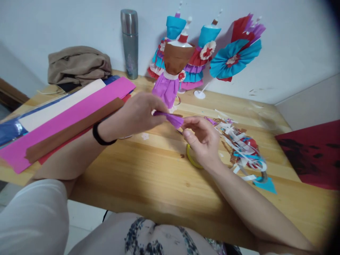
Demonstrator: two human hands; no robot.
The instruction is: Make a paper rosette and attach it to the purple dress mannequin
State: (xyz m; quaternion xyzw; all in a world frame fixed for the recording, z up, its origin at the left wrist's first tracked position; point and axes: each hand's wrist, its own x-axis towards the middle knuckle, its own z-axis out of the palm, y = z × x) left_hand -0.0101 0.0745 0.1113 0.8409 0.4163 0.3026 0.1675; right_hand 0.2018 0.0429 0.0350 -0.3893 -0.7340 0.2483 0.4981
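Note:
A small piece of purple crepe paper [175, 119], gathered narrow at one end and fanned at the other, hangs over the table. My left hand [142, 111] is closed on its gathered end, back of the hand upward, with a black band on the wrist. My right hand [204, 138] is at the fanned edge, fingers half curled and thumb apart from them; the fingertips seem to touch the paper. Below the right hand lies a yellow roll [193, 156], partly hidden. Just behind stands a dress form [178, 58] with a brown paper top and purple paper skirt.
More paper-dressed forms [209, 35] and a blue paper fan [235, 60] stand by the wall, near a grey flask [130, 46]. Paper scraps [244, 148] lie right. Folded crepe paper [79, 117] and brown cloth [79, 63] are left. A red sheet [316, 152] is far right.

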